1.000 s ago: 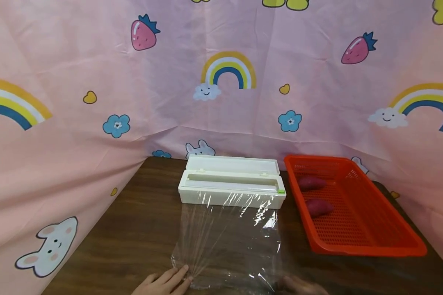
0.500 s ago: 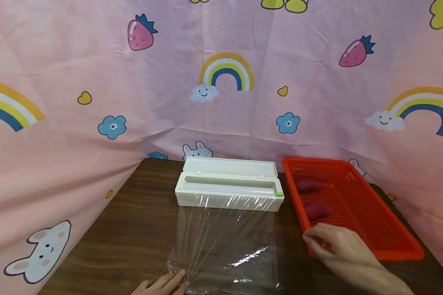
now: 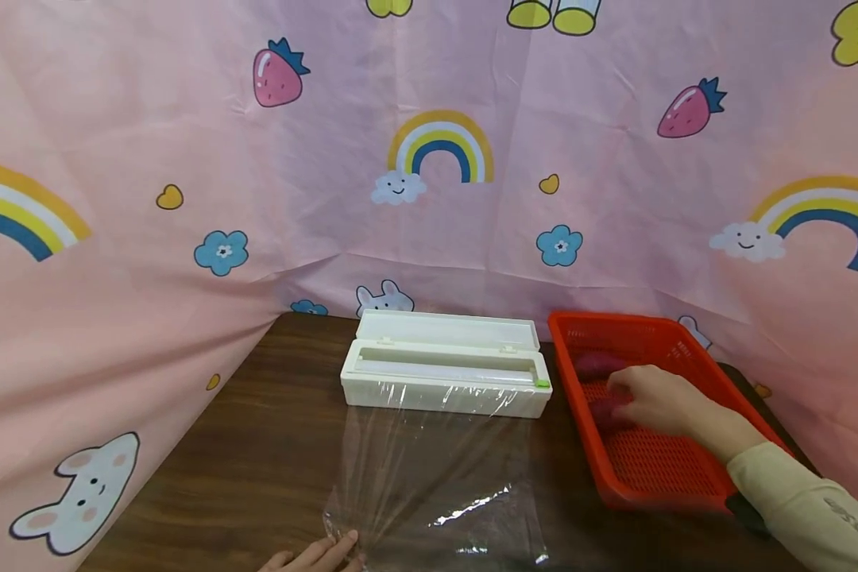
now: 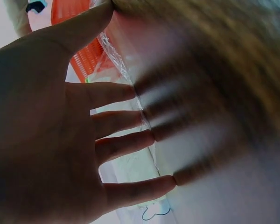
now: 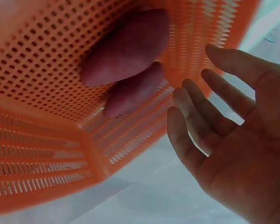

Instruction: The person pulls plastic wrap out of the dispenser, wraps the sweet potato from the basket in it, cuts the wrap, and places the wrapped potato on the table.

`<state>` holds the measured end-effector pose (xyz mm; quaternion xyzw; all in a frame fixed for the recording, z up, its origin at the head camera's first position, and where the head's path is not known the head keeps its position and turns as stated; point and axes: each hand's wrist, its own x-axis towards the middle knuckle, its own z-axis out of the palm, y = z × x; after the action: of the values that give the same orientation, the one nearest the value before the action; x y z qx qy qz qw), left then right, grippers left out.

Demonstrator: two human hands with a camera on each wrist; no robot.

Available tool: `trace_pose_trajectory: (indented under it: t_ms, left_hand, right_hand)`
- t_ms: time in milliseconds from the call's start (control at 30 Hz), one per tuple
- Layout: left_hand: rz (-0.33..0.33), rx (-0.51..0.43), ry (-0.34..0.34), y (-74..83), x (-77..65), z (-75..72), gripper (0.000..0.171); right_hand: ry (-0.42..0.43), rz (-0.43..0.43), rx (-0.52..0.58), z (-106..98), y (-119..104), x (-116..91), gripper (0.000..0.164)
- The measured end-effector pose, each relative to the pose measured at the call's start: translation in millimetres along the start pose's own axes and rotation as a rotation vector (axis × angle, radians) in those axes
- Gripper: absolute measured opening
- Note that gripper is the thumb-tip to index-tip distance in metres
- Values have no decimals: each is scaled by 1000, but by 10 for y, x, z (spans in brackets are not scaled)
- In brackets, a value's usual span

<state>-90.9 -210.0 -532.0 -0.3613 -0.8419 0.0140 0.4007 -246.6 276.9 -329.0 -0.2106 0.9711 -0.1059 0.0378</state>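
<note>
My left hand (image 3: 318,554) rests on the near left corner of a clear sheet of cling film (image 3: 443,469), at the bottom edge of the head view. Its straight, spread fingers touch the film and the dark surface in the left wrist view. The film runs out from a white cling film box (image 3: 443,399) with its lid raised. My right hand (image 3: 658,401) is over the red basket (image 3: 592,453), fingers loosely bent and holding nothing. Two purple sweet potatoes, a nearer one (image 5: 126,49) and another (image 5: 136,91), lie in the basket just beyond the fingertips; the hand partly covers them in the head view.
The dark wooden table (image 3: 257,445) carries everything. A green slider (image 3: 543,384) sits at the box's right end. A patterned pink cloth (image 3: 329,206) hangs behind and along both sides. The basket stands right of the box, with raised walls.
My right hand left the film's near right corner and moved right and forward to above the sweet potatoes in the basket. My left hand stays on the film's near left corner.
</note>
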Motion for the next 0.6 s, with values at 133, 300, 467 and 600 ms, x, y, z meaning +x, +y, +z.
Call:
trace_pose_trajectory:
  t_ms: [133,300,467,600]
  left_hand:
    - [-38,8,30,65,-45,71,58]
    - [-88,31,-21,162,-176,170,46]
    - [-104,41,-66,188,-264,244,43]
    - [-66,57,-38,169,-375,393,46]
  right_hand:
    - [-94,20,12,73,116,156,32]
    - [-217,108,51,161,195,285,58]
    - [-276,138,41,252,253,362,72]
    - [-316,121,43,320,280,374,57]
